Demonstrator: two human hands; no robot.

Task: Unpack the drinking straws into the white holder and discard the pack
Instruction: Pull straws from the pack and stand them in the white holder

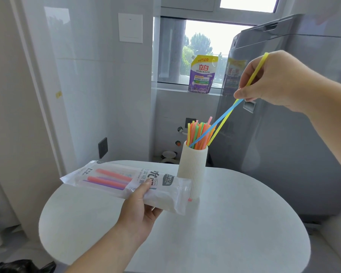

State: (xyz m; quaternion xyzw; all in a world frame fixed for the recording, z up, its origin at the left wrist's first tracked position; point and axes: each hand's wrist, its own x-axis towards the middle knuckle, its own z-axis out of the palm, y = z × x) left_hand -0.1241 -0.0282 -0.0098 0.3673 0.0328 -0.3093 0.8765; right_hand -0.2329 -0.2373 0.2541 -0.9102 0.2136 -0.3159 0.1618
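The right hand (pixel 272 81) is pinching two straws (pixel 221 123) — blue and yellow — raised, their lower ends slanting into the ribbed holder (pixel 192 168) on the table (pixel 234 223). The left hand (pixel 140 209) is gripping the clear pack (pixel 114 182) beside it — red and purple straws inside.

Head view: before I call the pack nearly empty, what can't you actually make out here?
- Straw pack: its count; the left hand and printed label cover the middle.
- White holder: the straws' lower ends, hidden by its wall; its base, by the pack.
- Right hand: the blue straw and yellow straw vanish into the grip.
- Black object: cut off by the bottom-left edge; a bin is not confirmed.
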